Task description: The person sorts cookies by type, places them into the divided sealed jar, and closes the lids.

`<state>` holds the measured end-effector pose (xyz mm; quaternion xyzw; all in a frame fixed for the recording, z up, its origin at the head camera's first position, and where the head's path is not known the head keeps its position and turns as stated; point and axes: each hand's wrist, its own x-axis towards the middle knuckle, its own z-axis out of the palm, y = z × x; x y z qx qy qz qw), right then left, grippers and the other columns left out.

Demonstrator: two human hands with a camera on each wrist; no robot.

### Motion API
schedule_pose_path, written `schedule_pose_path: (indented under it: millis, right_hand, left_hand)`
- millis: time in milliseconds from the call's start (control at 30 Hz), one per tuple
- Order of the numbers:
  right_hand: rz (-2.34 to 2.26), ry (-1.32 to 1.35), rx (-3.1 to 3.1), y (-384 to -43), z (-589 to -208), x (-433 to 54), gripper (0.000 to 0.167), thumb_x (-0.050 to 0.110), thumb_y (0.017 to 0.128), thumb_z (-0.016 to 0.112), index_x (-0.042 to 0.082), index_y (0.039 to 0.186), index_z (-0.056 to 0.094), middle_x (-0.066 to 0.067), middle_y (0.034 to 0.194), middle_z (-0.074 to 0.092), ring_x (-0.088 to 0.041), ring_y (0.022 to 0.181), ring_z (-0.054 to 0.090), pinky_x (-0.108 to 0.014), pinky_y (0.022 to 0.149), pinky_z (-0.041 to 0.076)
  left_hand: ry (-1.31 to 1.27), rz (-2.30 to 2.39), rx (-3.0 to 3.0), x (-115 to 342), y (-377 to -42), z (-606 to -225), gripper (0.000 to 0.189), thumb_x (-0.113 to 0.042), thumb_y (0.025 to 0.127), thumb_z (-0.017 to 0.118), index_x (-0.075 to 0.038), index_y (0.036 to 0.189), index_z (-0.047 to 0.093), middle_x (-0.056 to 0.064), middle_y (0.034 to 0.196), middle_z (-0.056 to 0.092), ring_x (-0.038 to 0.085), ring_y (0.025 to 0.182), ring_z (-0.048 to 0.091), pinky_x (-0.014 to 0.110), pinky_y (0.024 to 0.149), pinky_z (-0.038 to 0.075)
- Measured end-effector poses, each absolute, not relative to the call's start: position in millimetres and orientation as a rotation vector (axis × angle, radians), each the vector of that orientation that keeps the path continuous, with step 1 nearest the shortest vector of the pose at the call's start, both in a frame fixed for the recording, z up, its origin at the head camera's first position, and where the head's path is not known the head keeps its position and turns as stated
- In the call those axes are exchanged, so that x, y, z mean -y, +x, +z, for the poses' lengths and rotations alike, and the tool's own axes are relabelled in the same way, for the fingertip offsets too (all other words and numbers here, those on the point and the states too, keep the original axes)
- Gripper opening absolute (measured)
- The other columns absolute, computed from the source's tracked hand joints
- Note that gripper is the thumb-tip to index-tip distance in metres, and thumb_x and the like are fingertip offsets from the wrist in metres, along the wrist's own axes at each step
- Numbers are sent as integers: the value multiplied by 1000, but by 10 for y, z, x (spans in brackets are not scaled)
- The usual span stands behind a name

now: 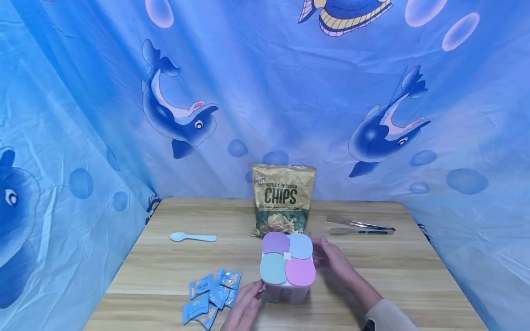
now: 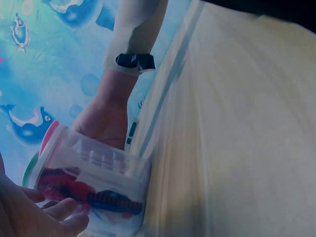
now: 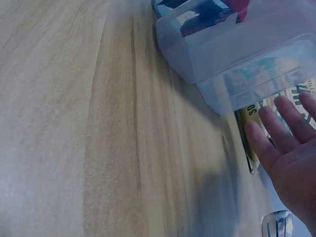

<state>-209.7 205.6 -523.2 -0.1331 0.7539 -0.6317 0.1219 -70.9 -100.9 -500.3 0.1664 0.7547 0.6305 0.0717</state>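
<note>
A clear plastic container with a four-petal lid in purple, light blue, teal and pink stands upright near the front of the table. Red and dark blue packaging shows through its wall in the left wrist view. My left hand is at its left side, fingers loosely bent; whether they touch the wall is unclear. On the right side, my right hand is beside the container's far right corner. The right wrist view shows that hand's fingers spread and extended near the wall, gripping nothing.
Behind the container stands a bag of chips. Several small blue packets lie left of it. A light blue spoon is farther back left, and metal tongs lie at the back right. A patterned curtain hangs behind the table.
</note>
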Motion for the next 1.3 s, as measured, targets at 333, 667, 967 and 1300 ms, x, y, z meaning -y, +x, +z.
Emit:
schedule_pose_path:
  millis: [333,667,967,1300]
  right_hand:
    - [-1820,-380,-2193,-2008,-5197,-2074,76,49,112,12,-9,144,50,-29,142,57,-32,127,63,-39,102,54]
    - [-1831,-483,-2141,-1812,-5142,-2208,76,48,112,11,-13,149,39,-36,148,47,-32,131,60,-53,104,52]
    - [-1837,-702,-1955,-1578,-5139,-2284,66,35,114,5,-12,155,27,-40,155,32,-32,141,50,-47,109,48]
    - [-1720,-676,-1894,-1303,-4993,-2279,58,30,114,12,-1,156,36,-28,159,38,-20,144,47,-27,112,43]
  left_hand:
    - [448,1972,-2151,977,-668,-4981,56,-31,114,25,1,159,31,25,160,29,16,141,48,18,112,34]
    - [430,1753,-2367,988,-938,-4878,58,-35,114,21,0,160,28,22,164,31,41,145,41,43,120,34]
    - [376,1739,-2326,1034,-1415,-4771,70,-50,112,16,0,160,26,23,162,36,44,150,33,64,120,25]
    - [226,1833,-2106,1011,-1725,-4750,89,-74,102,16,-9,163,24,19,169,23,41,156,19,61,125,14]
